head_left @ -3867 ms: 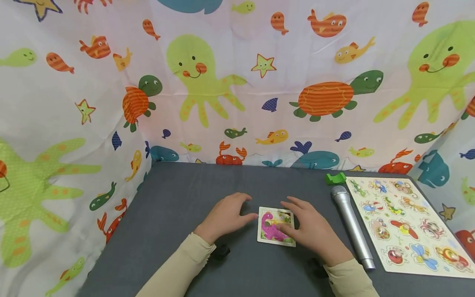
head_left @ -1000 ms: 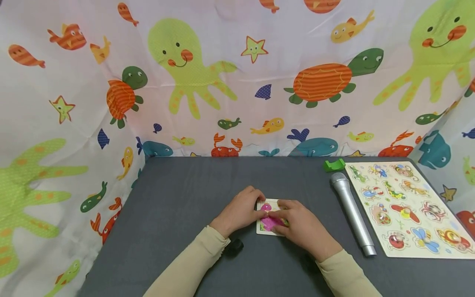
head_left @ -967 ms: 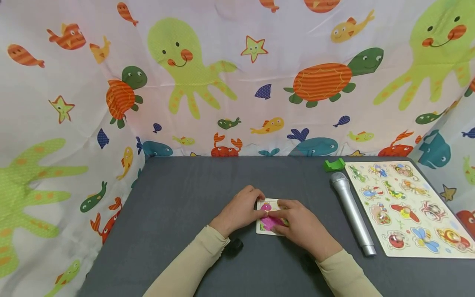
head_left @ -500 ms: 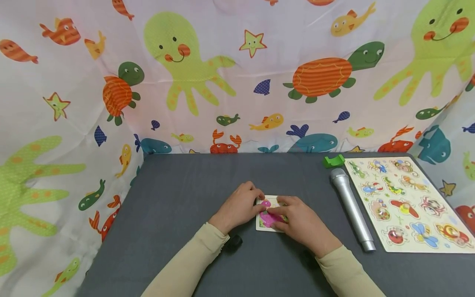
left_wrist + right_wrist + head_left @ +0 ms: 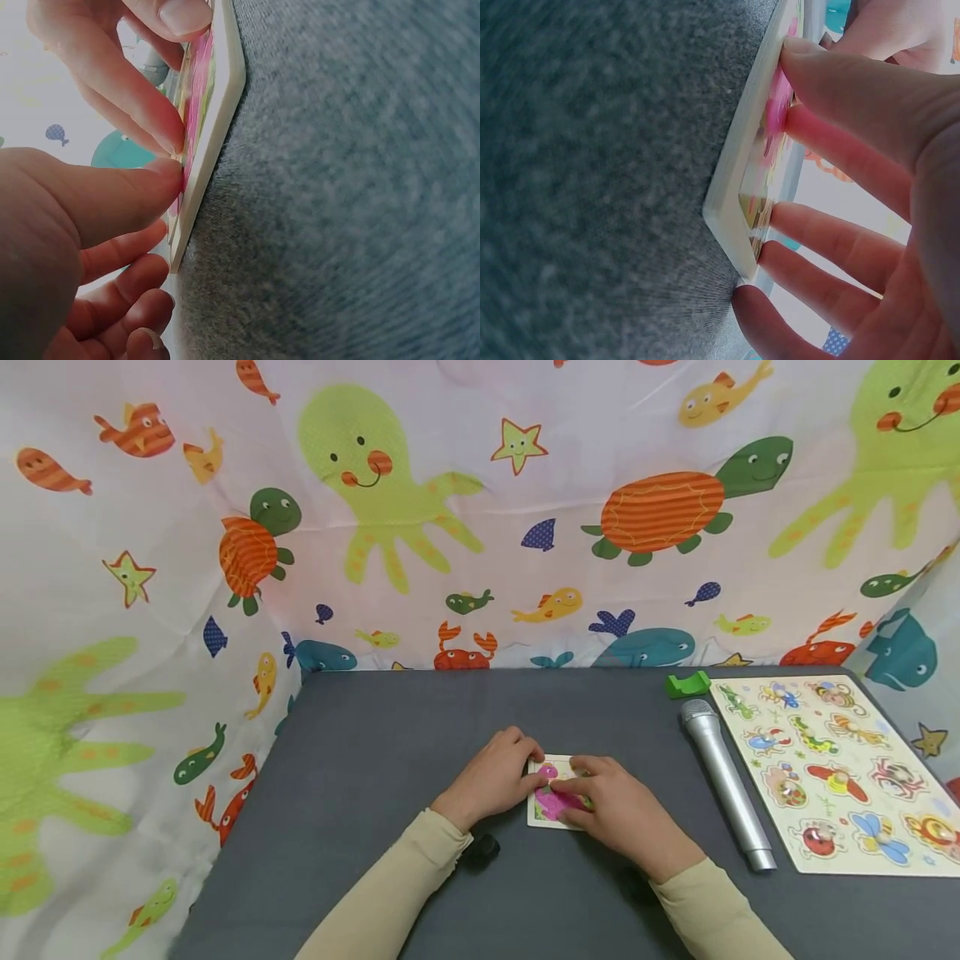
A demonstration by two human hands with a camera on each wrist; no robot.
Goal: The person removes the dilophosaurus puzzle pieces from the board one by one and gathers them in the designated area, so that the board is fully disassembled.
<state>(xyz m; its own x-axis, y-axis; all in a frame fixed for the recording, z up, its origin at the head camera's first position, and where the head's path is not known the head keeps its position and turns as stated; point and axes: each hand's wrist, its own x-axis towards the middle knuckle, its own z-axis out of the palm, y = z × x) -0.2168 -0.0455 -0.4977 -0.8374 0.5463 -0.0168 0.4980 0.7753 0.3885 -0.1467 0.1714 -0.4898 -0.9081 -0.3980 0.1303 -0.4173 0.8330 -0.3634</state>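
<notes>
A small square puzzle board (image 5: 540,820) with a pale rim and a pink dinosaur picture lies flat on the dark cloth, between both hands. From its left side the left hand (image 5: 491,779) rests its thumb on the picture, its other fingers at the left edge. The right hand (image 5: 628,810) spreads over the board's right part, thumb and fingertips touching the surface. In the left wrist view, the left thumb (image 5: 124,196) presses the picture near the rim (image 5: 214,142). The right wrist view shows the right fingers spread along the board (image 5: 731,195). The hands cover much of the picture.
A silver microphone (image 5: 727,785) lies to the right of the right hand. Beyond it is a large insect puzzle board (image 5: 817,864), with a green curved block (image 5: 687,684) at its upper left. A sea-animal curtain (image 5: 495,552) hangs behind and beside the grey table (image 5: 375,735).
Since the earliest frame, both hands have come in closer over the small board, and the left thumb and right fingers now touch its picture. The head view has shifted slightly. The last second shows little hand movement.
</notes>
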